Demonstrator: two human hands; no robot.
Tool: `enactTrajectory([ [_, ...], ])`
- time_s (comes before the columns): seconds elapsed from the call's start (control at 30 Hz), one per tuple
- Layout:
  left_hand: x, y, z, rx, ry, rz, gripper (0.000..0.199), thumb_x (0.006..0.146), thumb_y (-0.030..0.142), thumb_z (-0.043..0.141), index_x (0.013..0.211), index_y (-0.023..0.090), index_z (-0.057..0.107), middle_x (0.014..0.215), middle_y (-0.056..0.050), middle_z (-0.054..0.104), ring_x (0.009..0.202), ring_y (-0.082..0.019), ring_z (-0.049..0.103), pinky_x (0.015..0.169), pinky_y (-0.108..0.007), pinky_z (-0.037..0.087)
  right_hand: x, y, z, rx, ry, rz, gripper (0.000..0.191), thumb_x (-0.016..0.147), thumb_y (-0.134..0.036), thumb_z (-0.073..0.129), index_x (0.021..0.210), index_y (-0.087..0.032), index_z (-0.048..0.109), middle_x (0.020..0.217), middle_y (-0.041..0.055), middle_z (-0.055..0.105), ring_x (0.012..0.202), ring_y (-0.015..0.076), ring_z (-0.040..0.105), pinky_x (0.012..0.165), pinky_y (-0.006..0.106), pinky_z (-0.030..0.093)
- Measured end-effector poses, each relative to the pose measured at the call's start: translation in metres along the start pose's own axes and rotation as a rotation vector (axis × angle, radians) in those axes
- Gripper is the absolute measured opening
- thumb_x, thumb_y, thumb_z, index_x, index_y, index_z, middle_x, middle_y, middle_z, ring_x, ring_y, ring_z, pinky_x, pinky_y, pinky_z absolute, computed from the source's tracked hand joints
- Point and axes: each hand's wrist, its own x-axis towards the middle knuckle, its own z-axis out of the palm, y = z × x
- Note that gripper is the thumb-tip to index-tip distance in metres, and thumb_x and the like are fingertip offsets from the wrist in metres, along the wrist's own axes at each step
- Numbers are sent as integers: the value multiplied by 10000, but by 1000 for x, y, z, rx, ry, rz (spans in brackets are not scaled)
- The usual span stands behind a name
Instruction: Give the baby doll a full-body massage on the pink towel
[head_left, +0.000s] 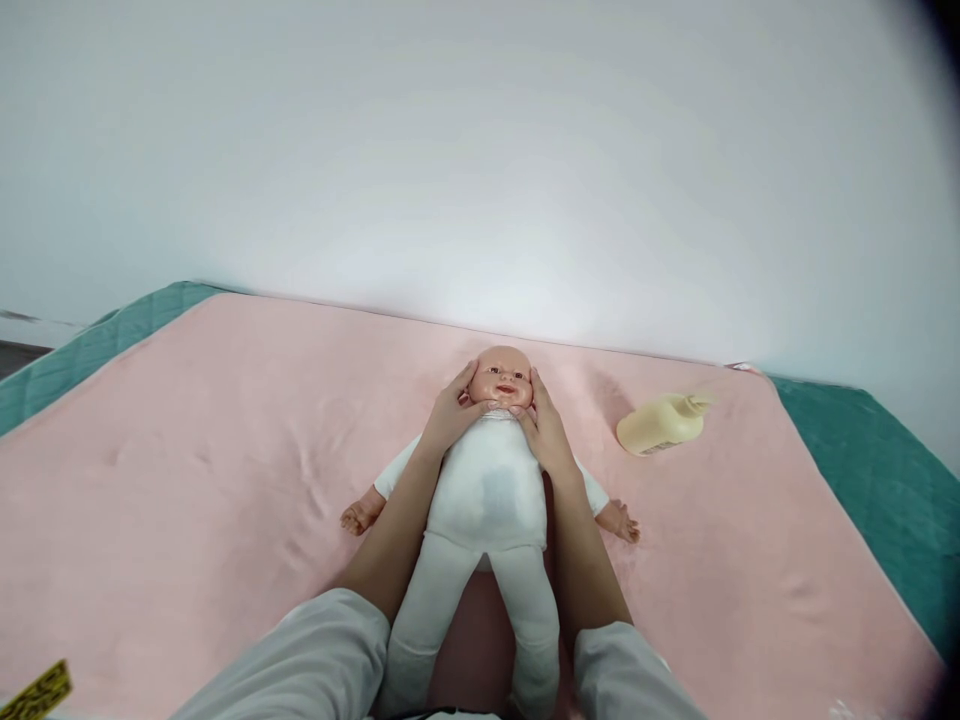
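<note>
A baby doll [491, 490] with a white cloth body lies face up on a pink sheet, its head away from me and its arms spread. My left hand [452, 408] cups the left side of its head, thumb under the chin. On the right side, my right hand [546, 425] holds the head the same way, with its thumb near the chin. Both hands press against the doll, and my forearms run along its body. The back of the doll's head is hidden.
A pale yellow pump bottle [660, 425] lies on its side to the right of the doll. The pink sheet [187, 450] covers a green quilted mat [870, 470]. Behind stands a white wall [480, 170]. A yellow and black strip [37, 692] shows at the lower left.
</note>
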Motion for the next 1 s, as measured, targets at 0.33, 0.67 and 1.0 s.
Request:
enactTrajectory([
  [0.33, 2, -3, -2, 18, -13, 21, 908, 693, 322, 797, 1484, 188, 371, 1515, -115, 411, 1366, -303, 435, 1126, -421, 393, -1, -1, -2, -13, -13, -18, 789, 908, -496, 539, 1547, -230, 161, 1597, 48, 263, 1458, 206, 301, 1195, 400, 288],
  [0.67, 0, -1, -2, 51, -42, 42, 840, 783, 396, 705, 1505, 192, 328, 1539, -92, 375, 1422, -283, 353, 1161, -406, 329, -2, -8, -11, -19, -41, 49, 764, 915, -548, 501, 1540, -271, 159, 1560, 9, 334, 1408, 227, 397, 1180, 425, 309],
  [1.0, -1, -3, 1, -9, -64, 40, 917, 729, 402, 752, 1506, 198, 308, 1553, -130, 343, 1360, -307, 439, 1104, -419, 412, -2, -7, -10, -11, -29, 30, 841, 868, -536, 595, 1539, -243, 181, 1551, 43, 360, 1428, 244, 361, 1184, 430, 302],
])
